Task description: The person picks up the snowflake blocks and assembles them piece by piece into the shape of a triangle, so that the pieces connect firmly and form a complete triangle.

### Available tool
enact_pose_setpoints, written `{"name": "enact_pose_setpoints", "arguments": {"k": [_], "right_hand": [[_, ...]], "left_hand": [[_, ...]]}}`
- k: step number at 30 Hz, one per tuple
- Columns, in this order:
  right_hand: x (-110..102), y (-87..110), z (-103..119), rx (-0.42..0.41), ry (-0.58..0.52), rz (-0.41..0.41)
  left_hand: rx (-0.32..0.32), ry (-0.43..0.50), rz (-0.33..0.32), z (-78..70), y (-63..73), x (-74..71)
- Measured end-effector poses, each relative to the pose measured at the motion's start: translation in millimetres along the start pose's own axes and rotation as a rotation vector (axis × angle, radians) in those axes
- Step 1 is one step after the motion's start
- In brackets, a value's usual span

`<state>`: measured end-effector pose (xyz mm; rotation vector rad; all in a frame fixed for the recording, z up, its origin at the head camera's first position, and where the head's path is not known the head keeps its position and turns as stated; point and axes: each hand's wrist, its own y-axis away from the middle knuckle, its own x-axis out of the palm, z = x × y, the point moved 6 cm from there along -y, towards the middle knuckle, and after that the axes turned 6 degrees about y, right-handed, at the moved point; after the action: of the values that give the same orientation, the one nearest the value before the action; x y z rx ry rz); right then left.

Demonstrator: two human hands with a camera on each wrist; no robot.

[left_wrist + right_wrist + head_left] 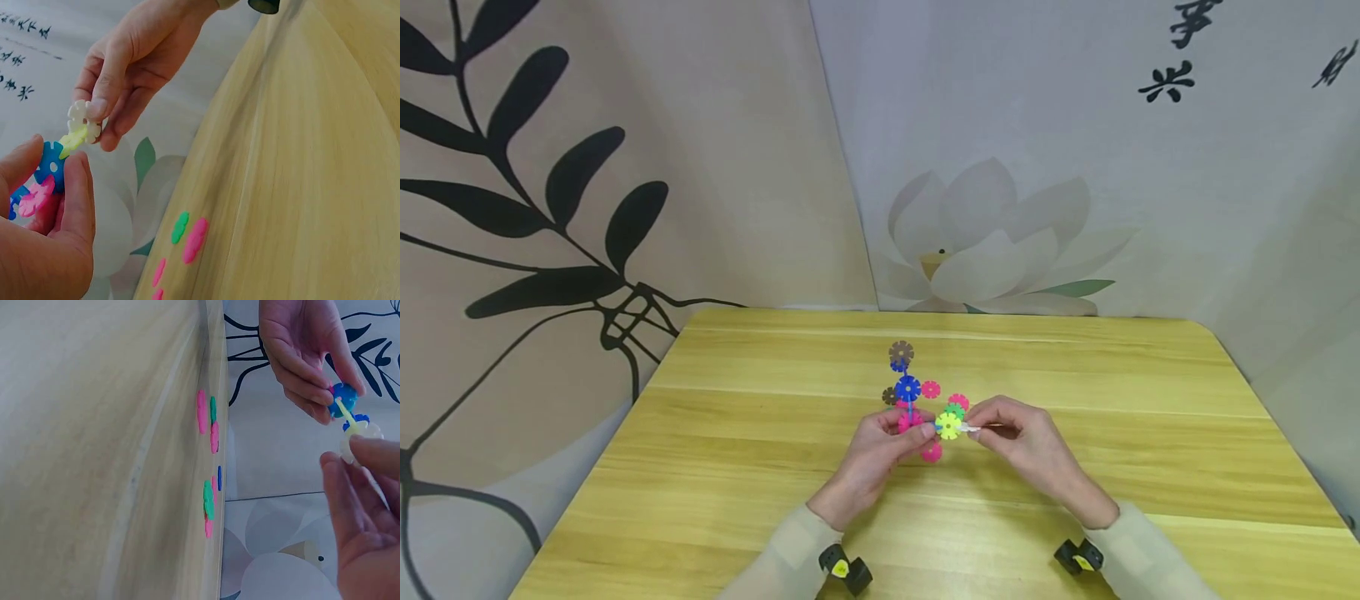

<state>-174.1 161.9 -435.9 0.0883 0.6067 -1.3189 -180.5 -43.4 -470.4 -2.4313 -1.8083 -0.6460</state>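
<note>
My left hand (880, 450) pinches a blue snowflake disc (52, 165) between thumb and fingers. A pink snowflake disc (36, 196) and another blue one join it in a short chain. From the blue disc's other side juts a yellow snowflake disc (948, 426). My right hand (1030, 442) pinches a white snowflake disc (80, 119) by its edge, and the white disc meets the yellow one. Whether the two are fully slotted together I cannot tell. Both hands are raised above the wooden table.
Loose snowflake discs lie on the wooden table (737, 417) beyond and around the hands: a brown disc (901, 352), a blue disc (907, 388), a green disc (208, 500) and several pink ones. A printed cloth backdrop (737, 167) stands behind the table's far edge.
</note>
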Motion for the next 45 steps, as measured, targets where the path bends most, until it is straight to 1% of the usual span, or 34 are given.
{"name": "enact_pose_setpoints", "arguments": {"k": [3,6,10,13,21,30,34,39,43,45], "right_hand": [[1.2,0.1,-3.0,0.015,-0.025,0.031],[1.9,1.0,-4.5,0.023,-0.043,0.067],[2.4,2.7,-6.3,0.053,-0.021,0.103],[4.4,3.0,-7.6,0.074,0.003,0.124],[11.9,1.6,-9.3,0.088,0.015,0.141],[20.2,-0.9,-6.8,0.058,0.053,0.157],[22.9,-1.9,-5.5,0.052,0.063,0.17],[21.7,-3.5,-8.3,0.055,0.065,0.186],[14.8,-6.3,-12.3,0.053,0.102,0.164],[11.6,-9.0,-14.8,0.05,0.134,0.153]], "left_hand": [[0.012,-0.006,0.011,-0.9,-0.4,-1.4],[0.025,-0.025,0.007,-1.5,-0.7,-4.5],[0.033,-0.066,-0.007,-1.8,-1.8,-9.4],[0.033,-0.091,-0.005,-2.0,-2.5,-11.0],[0.027,-0.117,0.023,-1.6,-1.6,-11.8],[0.01,-0.116,0.052,1.6,-2.2,-10.9],[0.011,-0.12,0.037,3.4,-2.7,-10.9],[0.017,-0.14,-0.019,3.2,-2.6,-15.2],[0.025,-0.174,-0.064,1.0,-1.9,-21.8],[0.03,-0.177,-0.075,-0.2,-0.9,-25.0]]}}
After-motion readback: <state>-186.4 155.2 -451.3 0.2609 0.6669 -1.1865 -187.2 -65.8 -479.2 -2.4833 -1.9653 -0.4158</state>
